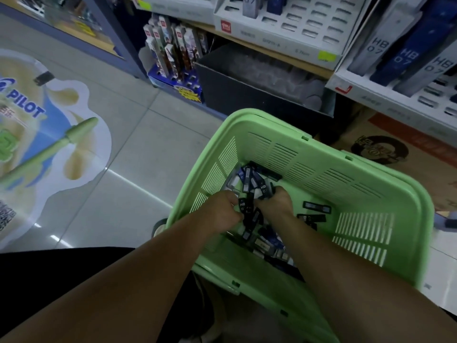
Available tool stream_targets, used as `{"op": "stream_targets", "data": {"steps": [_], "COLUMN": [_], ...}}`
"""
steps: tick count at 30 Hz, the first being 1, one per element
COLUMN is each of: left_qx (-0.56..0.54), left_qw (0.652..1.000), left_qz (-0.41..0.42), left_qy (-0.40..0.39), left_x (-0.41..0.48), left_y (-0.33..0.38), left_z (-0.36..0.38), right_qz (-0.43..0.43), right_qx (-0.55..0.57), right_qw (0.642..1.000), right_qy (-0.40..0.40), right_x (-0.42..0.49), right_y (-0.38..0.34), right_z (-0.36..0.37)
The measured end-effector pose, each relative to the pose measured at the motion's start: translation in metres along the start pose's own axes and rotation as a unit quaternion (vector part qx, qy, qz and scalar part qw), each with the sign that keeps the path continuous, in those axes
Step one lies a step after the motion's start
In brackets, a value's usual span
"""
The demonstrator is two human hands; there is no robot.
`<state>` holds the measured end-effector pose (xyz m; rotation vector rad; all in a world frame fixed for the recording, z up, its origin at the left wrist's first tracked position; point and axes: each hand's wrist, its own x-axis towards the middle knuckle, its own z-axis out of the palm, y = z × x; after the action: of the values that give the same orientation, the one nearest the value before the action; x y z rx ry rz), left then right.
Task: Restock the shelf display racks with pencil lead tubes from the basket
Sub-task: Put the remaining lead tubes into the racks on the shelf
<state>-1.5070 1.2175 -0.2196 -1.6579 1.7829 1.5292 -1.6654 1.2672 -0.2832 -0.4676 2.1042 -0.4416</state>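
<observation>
Green basket (358,219) holds a heap of pencil lead tubes (249,180). Left hand (222,211) and right hand (277,204) reach in, each curled round several tubes.

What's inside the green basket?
The basket holds loose pencil lead tubes, mostly piled along one side, a few apart. The left hand and right hand grip some; whatever lies beneath them is covered.
</observation>
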Motion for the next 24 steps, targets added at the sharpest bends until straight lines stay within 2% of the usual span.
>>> {"op": "stream_targets", "data": {"steps": [4,8,12,14,16,19,21,24], "left_qx": [0.01,0.022,0.075,0.108,0.117,0.242,0.325,0.346], "left_qw": [1.0,1.0,0.996,0.993,0.992,0.97,0.945,0.935], "left_qz": [-0.007,0.0,0.014,0.003,-0.029,-0.034,-0.004,0.022], "left_qy": [0.01,0.01,0.041,0.054,0.025,-0.015,0.017,0.067], "left_x": [0.003,0.011,0.023,0.032,0.041,0.044,0.047,0.052], "left_y": [-0.003,0.003,0.016,0.021,0.02,0.019,0.018,0.024], "left_z": [0.001,0.002,0.01,0.014,0.021,0.038,0.051,0.058], "right_qz": [-0.028,0.01,0.017,0.03,0.045,0.065,0.08,0.104], "right_qx": [0.03,0.139,0.192,0.225,0.256,0.283,0.301,0.345], "right_qw": [0.999,0.99,0.981,0.973,0.964,0.954,0.947,0.93], "right_qy": [-0.01,-0.022,-0.021,-0.038,-0.058,-0.081,-0.078,-0.065], "right_x": [-0.01,-0.013,-0.013,-0.016,-0.022,-0.034,-0.043,-0.051], "right_y": [0.004,0.004,0.006,0.006,0.005,0.011,0.016,0.022], "right_z": [-0.004,-0.025,-0.049,-0.059,-0.065,-0.076,-0.087,-0.1]}}
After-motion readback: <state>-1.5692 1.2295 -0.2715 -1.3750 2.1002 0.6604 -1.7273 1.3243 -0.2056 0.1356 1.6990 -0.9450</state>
